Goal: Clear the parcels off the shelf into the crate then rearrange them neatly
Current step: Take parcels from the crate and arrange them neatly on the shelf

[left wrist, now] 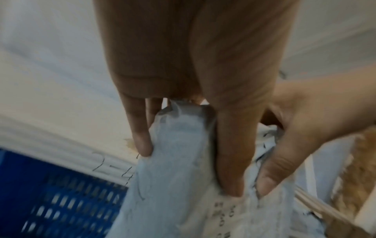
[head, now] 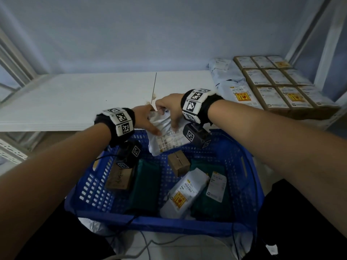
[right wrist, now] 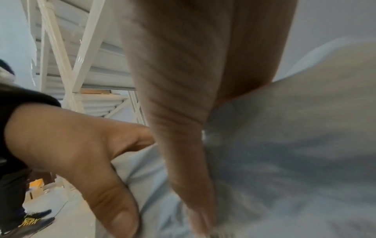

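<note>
A white plastic mailer parcel (head: pixel 170 136) with a printed label hangs over the far rim of the blue crate (head: pixel 242 177), at the shelf's front edge. My left hand (head: pixel 145 119) grips its left side, thumb on the front face. My right hand (head: pixel 169 109) grips its top right. In the left wrist view my left hand (left wrist: pixel 191 145) pinches the mailer (left wrist: pixel 175 161) between fingers and thumb. The right wrist view shows my right hand (right wrist: pixel 183 145) with its thumb pressed on the mailer (right wrist: pixel 284 161). In the crate lie a white parcel (head: pixel 185 192), green parcels (head: pixel 145 184) and small brown boxes (head: pixel 178 162).
The white shelf (head: pixel 75 98) lies bare at left and centre. At its right end stand rows of brown boxes (head: pixel 274 85) and a stack of white mailers (head: pixel 227 76). White shelf posts (head: pixel 319 44) rise at the right. Cables (head: pixel 150 244) trail on the floor below the crate.
</note>
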A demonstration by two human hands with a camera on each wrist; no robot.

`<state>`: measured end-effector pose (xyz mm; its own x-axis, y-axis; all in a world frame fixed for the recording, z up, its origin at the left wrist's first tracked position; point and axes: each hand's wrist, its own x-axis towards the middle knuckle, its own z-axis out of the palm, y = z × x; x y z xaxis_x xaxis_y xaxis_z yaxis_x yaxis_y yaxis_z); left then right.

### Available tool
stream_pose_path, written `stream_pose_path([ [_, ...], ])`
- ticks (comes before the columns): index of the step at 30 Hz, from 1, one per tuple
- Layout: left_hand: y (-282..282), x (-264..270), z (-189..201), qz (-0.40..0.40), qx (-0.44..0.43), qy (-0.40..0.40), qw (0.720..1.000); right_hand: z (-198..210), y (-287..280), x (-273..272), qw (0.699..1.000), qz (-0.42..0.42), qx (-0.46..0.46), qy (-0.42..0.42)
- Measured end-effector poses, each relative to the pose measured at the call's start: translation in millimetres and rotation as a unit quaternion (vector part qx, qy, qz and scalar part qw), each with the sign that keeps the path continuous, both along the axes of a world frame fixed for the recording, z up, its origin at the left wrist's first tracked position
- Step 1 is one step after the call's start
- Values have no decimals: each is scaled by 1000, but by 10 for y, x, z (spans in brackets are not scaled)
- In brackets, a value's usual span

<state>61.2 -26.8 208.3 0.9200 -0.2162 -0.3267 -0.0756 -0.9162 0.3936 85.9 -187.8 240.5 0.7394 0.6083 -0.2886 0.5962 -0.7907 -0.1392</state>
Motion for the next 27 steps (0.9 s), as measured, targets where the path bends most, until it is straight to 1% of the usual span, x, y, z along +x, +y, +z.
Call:
stream_pose_path([
  [1, 37, -21, -16, 20, -15, 10, 1000, -46, -1, -3, 1000, -11, 26, -10],
  [3, 151, -127, -66, 66, -81, 65, 992, -140, -31, -1, 996, -24, 77, -29],
  [5, 343, -252, -183, 108, -164, 143, 970, -242, -109, -17, 989, -36, 124, -72],
  [6, 443, -302, -269, 128, -189, 175, 958, -306, -163, -34, 983, -53, 148, -100],
  [8, 585, -412, -430, 155, -230, 207, 938, -468, -289, -52, 966, -96, 195, -136],
  [9, 641, -458, -518, 167, -256, 218, 927, -545, -344, -68, 961, -120, 214, -131],
  [11, 727, -556, -651, 186, -318, 244, 897, -695, -420, -96, 952, -171, 239, -82],
  [13, 793, -620, -743, 184, -356, 261, 878, -822, -459, -131, 944, -216, 250, -20],
  [15, 846, -637, -799, 180, -377, 275, 866, -932, -460, -172, 925, -260, 276, 42],
  [18, 869, -623, -839, 177, -389, 285, 858, -1029, -421, -197, 897, -304, 301, 114],
  [20, 883, -609, -837, 177, -398, 279, 856, -1044, -400, -175, 878, -324, 324, 137],
  [22, 890, -579, -816, 181, -411, 269, 852, -1034, -397, -130, 853, -339, 369, 147],
  [25, 899, -491, -780, 198, -460, 255, 827, -937, -408, -66, 811, -355, 439, 151],
  [27, 892, -401, -773, 209, -486, 242, 813, -870, -420, -3, 794, -359, 469, 143],
])
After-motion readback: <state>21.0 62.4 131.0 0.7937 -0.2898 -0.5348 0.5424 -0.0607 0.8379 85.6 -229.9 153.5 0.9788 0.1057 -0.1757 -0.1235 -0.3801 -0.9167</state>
